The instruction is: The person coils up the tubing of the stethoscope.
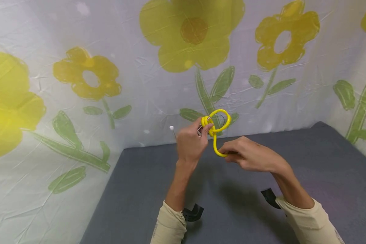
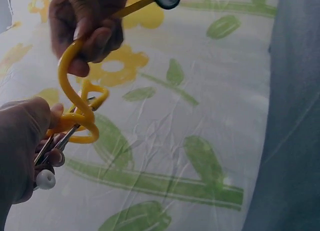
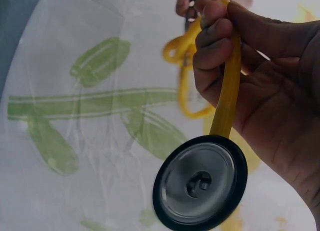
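A stethoscope with yellow tubing (image 1: 230, 119) is held up in both hands, above the dark grey surface. My left hand (image 1: 191, 139) grips a wound bundle of the tubing together with the metal ear tubes (image 2: 61, 141). One white eartip (image 2: 46, 179) pokes out below that hand. A round loop of tubing stands out to the right of the bundle. Lower and to the right, my right hand (image 1: 253, 155) pinches the tubing's free end between thumb and fingers. From there the round, dark-rimmed chest piece (image 3: 201, 185) hangs, seen in both wrist views but hidden in the head view.
The dark grey flat surface (image 1: 146, 189) spreads beneath both arms. Behind it and along the left and right sides hangs white cloth (image 1: 152, 101) printed with yellow flowers and green leaves. A black strap piece (image 1: 193, 212) sticks out near each sleeve.
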A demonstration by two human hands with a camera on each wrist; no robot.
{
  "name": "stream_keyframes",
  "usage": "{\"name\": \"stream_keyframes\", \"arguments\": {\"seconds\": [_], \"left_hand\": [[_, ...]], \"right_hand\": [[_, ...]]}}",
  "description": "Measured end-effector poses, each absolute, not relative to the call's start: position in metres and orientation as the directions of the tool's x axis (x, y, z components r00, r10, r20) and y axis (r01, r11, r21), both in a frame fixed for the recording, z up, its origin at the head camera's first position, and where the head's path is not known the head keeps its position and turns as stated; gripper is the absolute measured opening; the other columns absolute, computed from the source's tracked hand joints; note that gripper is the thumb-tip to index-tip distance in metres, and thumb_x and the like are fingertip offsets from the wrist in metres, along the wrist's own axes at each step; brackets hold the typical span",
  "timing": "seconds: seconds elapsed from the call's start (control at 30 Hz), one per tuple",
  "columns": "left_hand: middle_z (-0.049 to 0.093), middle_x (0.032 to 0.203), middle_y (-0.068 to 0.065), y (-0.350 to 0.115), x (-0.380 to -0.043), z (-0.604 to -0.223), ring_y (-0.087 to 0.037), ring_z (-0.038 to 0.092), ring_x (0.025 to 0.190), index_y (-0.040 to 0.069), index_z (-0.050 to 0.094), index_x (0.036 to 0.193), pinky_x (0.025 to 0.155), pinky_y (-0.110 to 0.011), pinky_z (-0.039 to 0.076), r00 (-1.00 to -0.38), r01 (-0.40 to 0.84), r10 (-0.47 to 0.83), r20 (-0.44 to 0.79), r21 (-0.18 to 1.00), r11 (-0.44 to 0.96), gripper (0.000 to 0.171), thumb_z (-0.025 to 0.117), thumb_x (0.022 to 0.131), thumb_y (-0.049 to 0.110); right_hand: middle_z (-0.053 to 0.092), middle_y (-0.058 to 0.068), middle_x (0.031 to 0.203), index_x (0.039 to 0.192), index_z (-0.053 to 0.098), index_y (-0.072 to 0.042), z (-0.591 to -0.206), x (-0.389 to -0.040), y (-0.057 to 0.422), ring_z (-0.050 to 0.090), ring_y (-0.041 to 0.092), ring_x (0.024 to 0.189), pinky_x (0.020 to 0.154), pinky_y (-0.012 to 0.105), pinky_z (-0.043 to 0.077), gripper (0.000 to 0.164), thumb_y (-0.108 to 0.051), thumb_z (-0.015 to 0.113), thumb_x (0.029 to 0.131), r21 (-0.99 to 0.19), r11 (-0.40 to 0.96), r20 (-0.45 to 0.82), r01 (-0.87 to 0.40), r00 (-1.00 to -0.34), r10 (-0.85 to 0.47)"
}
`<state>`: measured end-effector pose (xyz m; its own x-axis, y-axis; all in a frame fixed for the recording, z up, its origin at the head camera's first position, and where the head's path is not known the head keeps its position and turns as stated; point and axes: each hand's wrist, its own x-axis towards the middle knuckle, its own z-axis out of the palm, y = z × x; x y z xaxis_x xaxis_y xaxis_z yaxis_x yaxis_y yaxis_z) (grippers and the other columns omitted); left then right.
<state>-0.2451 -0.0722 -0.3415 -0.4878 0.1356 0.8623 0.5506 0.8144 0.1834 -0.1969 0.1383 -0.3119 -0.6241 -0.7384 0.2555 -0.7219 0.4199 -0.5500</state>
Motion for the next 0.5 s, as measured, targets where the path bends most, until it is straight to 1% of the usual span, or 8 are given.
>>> {"name": "stream_keyframes", "arguments": {"seconds": [0.07,0.13,0.2,0.3,0.4,0.5], "left_hand": [[0.073,0.07,-0.002,-0.069,-0.245,-0.343,-0.013,0.06,0.05,0.005,0.077,0.107,0.047,-0.025,0.047,-0.466,0.552,0.196,0.863,0.111,0.826,0.033,0.075,0.096,0.036],[0.074,0.072,-0.002,-0.068,-0.244,-0.344,-0.013,0.061,0.051,0.004,0.078,0.112,0.047,-0.024,0.047,-0.447,0.556,0.248,0.86,0.05,0.83,0.037,0.077,0.094,0.037],[0.075,0.074,-0.003,-0.067,-0.243,-0.345,-0.013,0.063,0.052,0.002,0.078,0.118,0.048,-0.024,0.048,-0.426,0.555,0.293,0.856,-0.009,0.832,0.044,0.079,0.092,0.038],[0.076,0.076,-0.003,-0.066,-0.242,-0.345,-0.014,0.063,0.051,0.003,0.077,0.122,0.049,-0.024,0.05,-0.399,0.561,0.36,0.844,-0.086,0.823,0.047,0.08,0.091,0.039],[0.072,0.072,-0.002,-0.063,-0.24,-0.346,-0.013,0.057,0.047,0.004,0.077,0.123,0.049,-0.023,0.049,-0.381,0.587,0.41,0.828,-0.126,0.8,0.044,0.079,0.093,0.035],[0.064,0.065,0.0,-0.059,-0.239,-0.347,-0.01,0.048,0.044,0.006,0.076,0.127,0.046,-0.022,0.044,-0.371,0.614,0.448,0.814,-0.147,0.776,0.04,0.077,0.095,0.03]], "right_hand": [[0.056,-0.008,0.078,0.098,0.071,-0.014,-0.31,-0.193,0.14,0.048,0.001,0.065,0.063,0.023,0.047,0.021,0.005,0.063,0.099,-0.521,0.444,0.283,-0.729,-0.639,-0.715],[0.061,-0.007,0.082,0.104,0.073,-0.011,-0.307,-0.19,0.143,0.052,0.001,0.068,0.066,0.023,0.049,0.022,0.007,0.063,0.098,-0.486,0.481,0.326,-0.729,-0.662,-0.675],[0.068,-0.003,0.09,0.11,0.074,-0.007,-0.305,-0.187,0.144,0.057,0.005,0.074,0.069,0.026,0.052,0.024,0.009,0.064,0.096,-0.438,0.523,0.39,-0.731,-0.679,-0.623],[0.069,0.003,0.093,0.112,0.072,-0.002,-0.305,-0.187,0.144,0.058,0.012,0.079,0.071,0.03,0.051,0.027,0.015,0.061,0.095,-0.378,0.582,0.488,-0.72,-0.689,-0.535],[0.07,0.011,0.097,0.11,0.071,0.002,-0.308,-0.191,0.14,0.062,0.022,0.087,0.074,0.037,0.055,0.028,0.02,0.06,0.092,-0.346,0.629,0.581,-0.696,-0.686,-0.438],[0.071,0.016,0.098,0.108,0.071,0.004,-0.313,-0.196,0.137,0.062,0.029,0.092,0.075,0.043,0.057,0.032,0.026,0.061,0.086,-0.304,0.672,0.663,-0.675,-0.657,-0.359]]}}
